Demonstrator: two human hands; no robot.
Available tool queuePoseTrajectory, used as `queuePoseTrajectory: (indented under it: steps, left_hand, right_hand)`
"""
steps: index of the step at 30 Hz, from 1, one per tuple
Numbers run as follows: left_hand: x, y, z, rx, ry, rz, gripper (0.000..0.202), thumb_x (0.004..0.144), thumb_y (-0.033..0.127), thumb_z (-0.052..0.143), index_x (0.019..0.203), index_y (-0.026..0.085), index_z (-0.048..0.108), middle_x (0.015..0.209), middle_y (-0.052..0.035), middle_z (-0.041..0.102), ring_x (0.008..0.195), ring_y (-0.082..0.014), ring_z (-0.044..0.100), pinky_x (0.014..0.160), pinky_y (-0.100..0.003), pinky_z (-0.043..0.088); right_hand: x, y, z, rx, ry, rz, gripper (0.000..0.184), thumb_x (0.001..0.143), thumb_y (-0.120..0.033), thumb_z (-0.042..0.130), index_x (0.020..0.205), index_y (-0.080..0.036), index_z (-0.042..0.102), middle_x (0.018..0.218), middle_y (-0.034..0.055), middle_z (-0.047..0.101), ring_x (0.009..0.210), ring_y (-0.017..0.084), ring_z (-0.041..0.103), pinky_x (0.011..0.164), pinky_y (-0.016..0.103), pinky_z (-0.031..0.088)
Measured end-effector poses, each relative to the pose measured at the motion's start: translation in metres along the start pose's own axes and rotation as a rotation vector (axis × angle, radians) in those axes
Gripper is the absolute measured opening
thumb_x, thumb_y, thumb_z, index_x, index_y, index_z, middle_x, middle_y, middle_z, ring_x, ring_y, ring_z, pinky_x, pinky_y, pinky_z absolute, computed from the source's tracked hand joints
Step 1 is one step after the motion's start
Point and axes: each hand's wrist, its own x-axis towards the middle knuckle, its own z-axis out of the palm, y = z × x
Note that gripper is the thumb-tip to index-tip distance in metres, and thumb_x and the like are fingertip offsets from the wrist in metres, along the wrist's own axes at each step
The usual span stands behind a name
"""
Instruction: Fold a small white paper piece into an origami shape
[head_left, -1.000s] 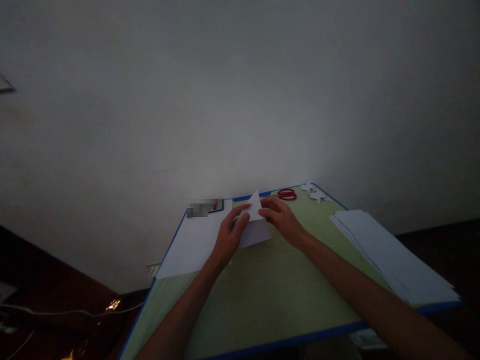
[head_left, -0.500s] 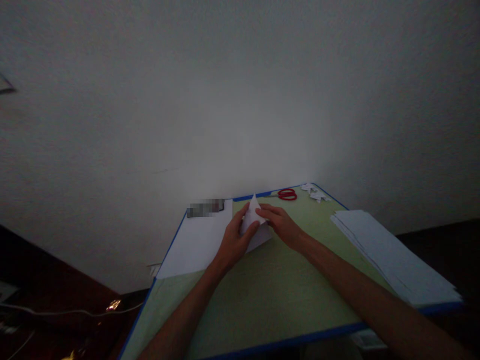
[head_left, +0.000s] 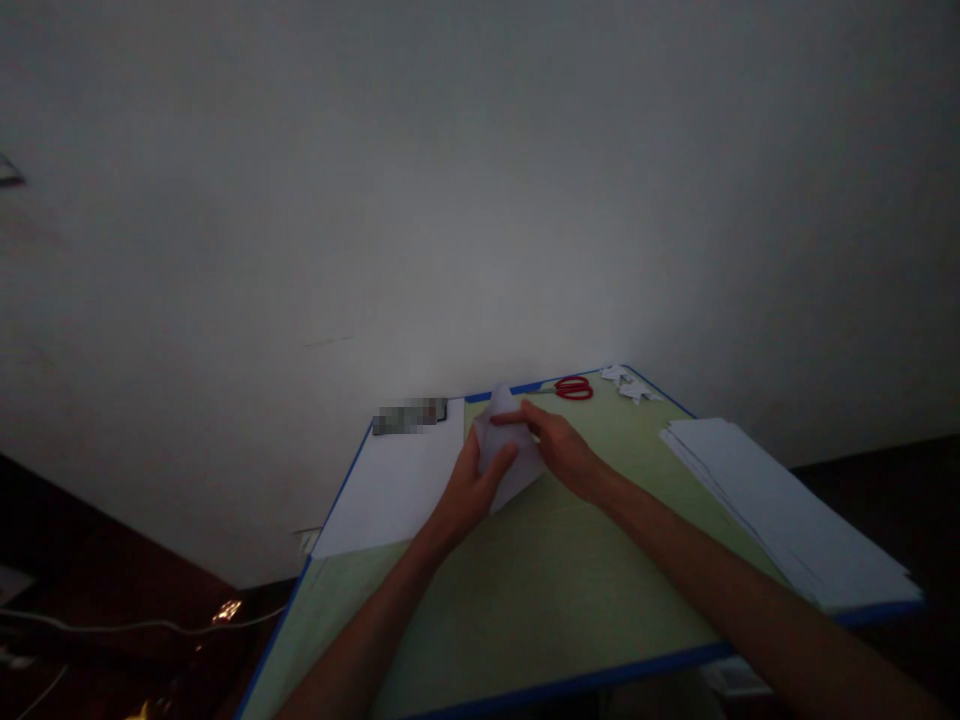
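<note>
A folded sheet of white paper (head_left: 517, 462) is held up over the middle of the table, its narrow top pointing towards the wall. My left hand (head_left: 478, 478) grips it from the left, thumb lying across the near face and fingers behind it. At the paper's upper right, my right hand (head_left: 553, 440) has its index finger stretched across the front. The other right fingers are bent round the right side, partly hidden.
Beyond my right hand lie red-handled scissors (head_left: 574, 388) and white paper scraps (head_left: 634, 388). A stack of white sheets (head_left: 780, 510) covers the right side of the green, blue-edged table (head_left: 555, 590). On the left are a white sheet (head_left: 390, 490) and a blurred dark object (head_left: 409, 416).
My right index finger has moved left across the paper. The paper's upper part has opened wider, and its pointed tip has become blunter. My left hand stays almost in place.
</note>
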Motion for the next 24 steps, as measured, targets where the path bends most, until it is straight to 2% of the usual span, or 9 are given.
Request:
queuePoseTrajectory:
  steps: [4,8,12,16,24]
  left_hand:
    - [-0.0006,-0.0034,0.0014,0.015,-0.002,0.028,0.052,0.093,0.04,0.057,0.14,0.019,0.05,0.139,-0.0134,0.059,0.129,-0.0299,0.054,0.11,-0.043,0.04]
    - [-0.004,-0.0016,0.0023,0.121,-0.011,0.093,0.056,0.09,0.027,0.059,0.144,0.019,0.047,0.144,-0.0118,0.055,0.138,-0.0293,0.046,0.118,-0.043,0.03]
    - [-0.0056,0.0006,0.0023,0.162,-0.072,0.154,0.068,0.091,0.021,0.056,0.154,0.021,0.031,0.155,-0.0102,0.043,0.146,-0.027,0.035,0.123,-0.043,0.019]
    - [-0.0058,-0.003,0.0029,0.185,-0.116,0.208,0.076,0.091,0.023,0.056,0.158,0.024,0.019,0.161,-0.0099,0.032,0.149,-0.0276,0.029,0.124,-0.047,0.017]
    - [-0.0077,-0.0044,0.003,0.228,-0.114,0.196,0.083,0.09,0.023,0.057,0.159,0.021,0.011,0.162,-0.0137,0.03,0.149,-0.0308,0.027,0.123,-0.051,0.018]
  right_hand:
    - [-0.0015,0.0015,0.0021,-0.318,0.107,-0.216,0.022,0.076,-0.042,0.075,0.088,-0.025,0.075,0.098,0.0044,0.073,0.096,0.024,0.062,0.083,0.035,0.044]
    - [-0.0035,0.0031,0.0047,-0.457,0.19,-0.304,0.017,0.078,-0.04,0.074,0.078,-0.024,0.067,0.082,0.0013,0.068,0.081,0.02,0.059,0.078,0.033,0.042]
    - [-0.002,0.0042,0.0037,-0.415,0.233,-0.3,0.022,0.081,-0.041,0.071,0.078,-0.023,0.059,0.074,-0.0002,0.059,0.07,0.017,0.053,0.065,0.03,0.041]
    - [0.0008,0.0052,0.0017,-0.336,0.282,-0.364,0.029,0.076,-0.038,0.076,0.087,-0.023,0.054,0.079,-0.0013,0.058,0.072,0.016,0.055,0.064,0.028,0.044]
    - [-0.0048,0.0034,0.0089,-0.21,0.239,-0.253,0.053,0.071,-0.04,0.081,0.107,-0.026,0.045,0.084,-0.001,0.066,0.068,0.017,0.063,0.058,0.027,0.05]
